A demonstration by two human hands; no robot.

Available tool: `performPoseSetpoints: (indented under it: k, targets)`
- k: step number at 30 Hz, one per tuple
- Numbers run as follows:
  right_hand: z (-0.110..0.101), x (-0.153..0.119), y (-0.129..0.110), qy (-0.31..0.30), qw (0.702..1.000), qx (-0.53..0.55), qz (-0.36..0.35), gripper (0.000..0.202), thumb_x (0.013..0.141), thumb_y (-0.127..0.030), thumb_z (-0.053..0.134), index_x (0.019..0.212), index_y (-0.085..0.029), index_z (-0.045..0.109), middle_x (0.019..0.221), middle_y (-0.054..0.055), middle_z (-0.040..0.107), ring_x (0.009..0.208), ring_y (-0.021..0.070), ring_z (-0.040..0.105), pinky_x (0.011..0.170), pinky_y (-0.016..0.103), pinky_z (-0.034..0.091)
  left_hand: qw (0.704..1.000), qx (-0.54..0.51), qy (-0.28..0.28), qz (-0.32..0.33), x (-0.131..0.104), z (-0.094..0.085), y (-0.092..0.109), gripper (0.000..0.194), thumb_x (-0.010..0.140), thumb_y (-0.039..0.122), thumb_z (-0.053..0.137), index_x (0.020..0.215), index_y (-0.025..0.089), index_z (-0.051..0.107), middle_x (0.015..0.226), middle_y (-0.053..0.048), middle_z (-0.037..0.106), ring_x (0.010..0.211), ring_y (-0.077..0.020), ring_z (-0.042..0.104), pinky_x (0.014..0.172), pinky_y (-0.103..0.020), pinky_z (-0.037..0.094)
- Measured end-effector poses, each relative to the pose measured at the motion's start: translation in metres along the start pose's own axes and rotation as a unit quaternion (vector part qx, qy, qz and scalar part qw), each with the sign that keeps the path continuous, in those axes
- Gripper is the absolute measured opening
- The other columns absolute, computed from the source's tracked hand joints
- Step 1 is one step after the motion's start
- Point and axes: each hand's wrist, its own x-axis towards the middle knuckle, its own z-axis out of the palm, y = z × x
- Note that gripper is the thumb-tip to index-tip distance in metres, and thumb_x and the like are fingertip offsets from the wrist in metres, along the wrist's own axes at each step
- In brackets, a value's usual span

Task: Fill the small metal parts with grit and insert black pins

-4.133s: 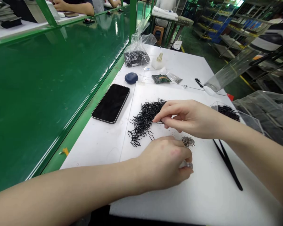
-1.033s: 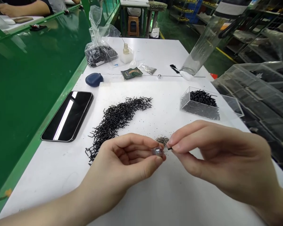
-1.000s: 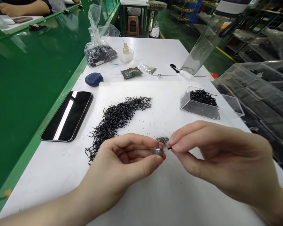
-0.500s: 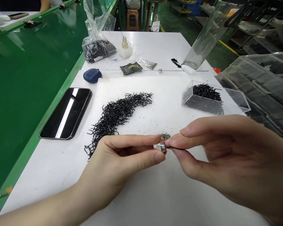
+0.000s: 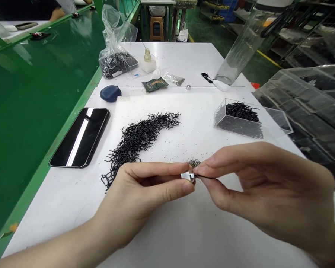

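Observation:
Between the thumb and forefinger of my left hand [image 5: 145,193] is a small shiny metal piece [image 5: 187,176]. My right hand [image 5: 257,186] pinches a thin black piece [image 5: 205,176], whose left end meets the metal piece. Just behind the fingertips lies a small heap of tiny dark grains [image 5: 194,163], with more grains scattered around. A curved pile of short bent black pieces [image 5: 139,137] spreads over the white surface beyond my left hand. Beyond my right hand, a clear box [image 5: 234,126] holds more black pieces.
At the left lie a black phone [image 5: 79,137] and a dark blue case [image 5: 110,93]. Toward the back are a plastic bag of black pieces [image 5: 114,65], a small bottle [image 5: 147,56], a green packet [image 5: 155,84] and a tall clear cylinder [image 5: 237,52]. Grey trays [image 5: 304,96] stand at the right.
The view has shifted slightly, so the table things appear a little lower. Both hands keep the same grip, the right hand a little further left in view.

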Motion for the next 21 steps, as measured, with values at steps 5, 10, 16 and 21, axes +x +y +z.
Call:
performPoseSetpoints:
  k: [5, 10, 16, 21]
  targets:
    - [-0.0017, -0.0018, -0.0012, 0.000, 0.999, -0.040, -0.018, 0.037, 0.091, 0.000, 0.082, 0.111, -0.031, 0.079, 0.098, -0.010, 0.092, 0.084, 0.0085, 0.088, 0.090, 0.013, 0.072, 1.000, 0.009, -0.003, 0.002, -0.0012, 0.0011, 0.0008, 0.028, 0.077, 0.044, 0.114, 0.099, 0.038, 0.098, 0.103, 0.000, 0.096, 0.098, -0.0174, 0.092, 0.087, -0.010, 0.068]
    - [-0.0042, -0.0001, -0.0021, -0.023, 1.000, -0.016, -0.005, 0.033, 0.090, -0.001, 0.081, 0.103, -0.031, 0.076, 0.090, -0.010, 0.089, 0.080, 0.0096, 0.086, 0.083, 0.016, 0.072, 0.999, 0.033, 0.005, 0.026, -0.0010, 0.0019, 0.0024, 0.022, 0.076, 0.040, 0.114, 0.091, 0.036, 0.098, 0.102, -0.001, 0.096, 0.094, -0.0164, 0.091, 0.083, -0.010, 0.067]
    - [-0.0053, 0.0030, -0.0023, -0.041, 0.999, 0.034, 0.013, 0.033, 0.086, 0.001, 0.082, 0.096, -0.030, 0.075, 0.083, -0.010, 0.085, 0.074, 0.0107, 0.085, 0.077, 0.016, 0.072, 0.998, 0.033, 0.002, 0.044, -0.0022, 0.0036, 0.0017, 0.021, 0.073, 0.036, 0.115, 0.084, 0.038, 0.097, 0.090, 0.002, 0.094, 0.084, -0.0132, 0.087, 0.078, -0.010, 0.067]
    - [-0.0055, 0.0053, 0.0001, -0.057, 0.995, 0.078, 0.018, 0.030, 0.084, 0.002, 0.081, 0.088, -0.027, 0.076, 0.082, -0.008, 0.087, 0.075, 0.0125, 0.087, 0.077, 0.016, 0.072, 0.998, 0.031, 0.003, 0.050, -0.0025, 0.0028, 0.0001, 0.023, 0.072, 0.035, 0.116, 0.084, 0.040, 0.097, 0.089, 0.003, 0.094, 0.084, -0.0125, 0.087, 0.080, -0.010, 0.067]
